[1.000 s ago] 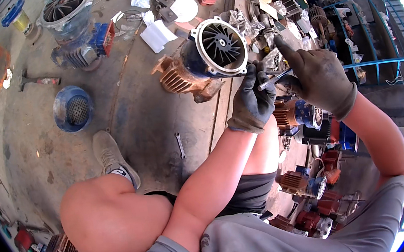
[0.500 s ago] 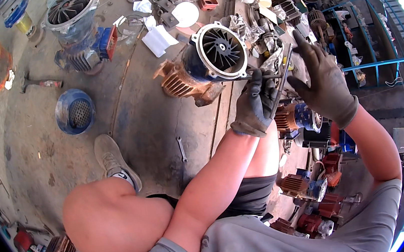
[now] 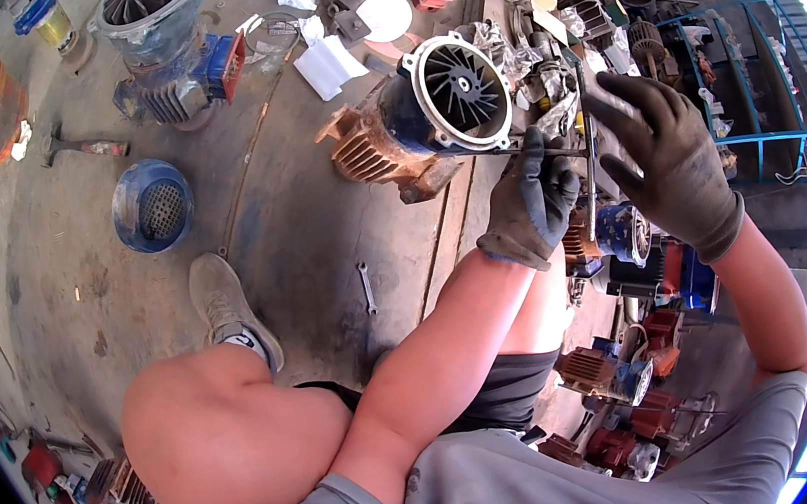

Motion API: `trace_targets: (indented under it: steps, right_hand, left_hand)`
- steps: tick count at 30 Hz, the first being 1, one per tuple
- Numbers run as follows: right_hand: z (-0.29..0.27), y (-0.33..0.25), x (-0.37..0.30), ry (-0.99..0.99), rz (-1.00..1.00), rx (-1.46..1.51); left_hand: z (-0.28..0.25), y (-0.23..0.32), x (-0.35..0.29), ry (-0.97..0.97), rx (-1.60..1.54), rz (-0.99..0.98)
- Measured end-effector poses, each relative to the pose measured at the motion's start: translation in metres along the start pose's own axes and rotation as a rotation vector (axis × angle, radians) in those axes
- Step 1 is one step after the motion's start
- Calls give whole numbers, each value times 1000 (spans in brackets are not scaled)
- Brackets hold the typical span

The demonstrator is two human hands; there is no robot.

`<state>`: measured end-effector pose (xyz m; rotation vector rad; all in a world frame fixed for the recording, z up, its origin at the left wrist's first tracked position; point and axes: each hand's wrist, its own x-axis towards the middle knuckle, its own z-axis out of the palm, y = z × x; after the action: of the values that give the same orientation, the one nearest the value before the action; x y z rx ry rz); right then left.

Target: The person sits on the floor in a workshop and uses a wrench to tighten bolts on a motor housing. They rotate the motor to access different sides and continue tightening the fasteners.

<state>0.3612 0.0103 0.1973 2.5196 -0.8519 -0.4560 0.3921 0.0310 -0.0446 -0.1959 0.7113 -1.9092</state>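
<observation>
A workshop (motors (image 3: pixel 403 111), hammer (image 3: pixel 83 146), wrench (image 3: pixel 367 289))

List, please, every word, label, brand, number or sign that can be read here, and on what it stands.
No text can be read with certainty.
Sock: dark mark, too small to make out.
Motor with black fan: no legible label.
White paper: no legible writing.

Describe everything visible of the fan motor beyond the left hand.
The motor has a rusty, ribbed brown end, a blue middle and a pale, metal-looking ring with bolt tabs around a dark, bladed fan. Its fan end is uncovered and faces up toward the camera. A rod in the left hand reaches the ring's lower edge; contact is unclear.
</observation>
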Motion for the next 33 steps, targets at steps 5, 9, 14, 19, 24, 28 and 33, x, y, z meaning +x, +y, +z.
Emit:
trace_targets:
  steps: [5,9,14,19,24,28,33]
  right_hand:
    - [8,4,18,-282,77,69]
    - [10,9,21,-503,432,345]
    - [5,8,14,87,-112,-80]
    - [12,12,23,-320,30,-24]
    - [3,12,17,-188,343,345]
    - [-3,7,2,-28,-21,120]
    - [16,17,16,-355,788,622]
  left_hand:
    - [-31,-6,18,-245,761,448]
    - [-1,-3,3,-186,-22,-69]
    - [-2,3,1,-138,-103,-39]
    - [-2,-2,4,-291,-192,-74]
    - [-12,5,3,-294,-86,-77]
    - [-14,-5,2,-316,-56,-49]
    - [-2,-8,7,-412,-156,-91]
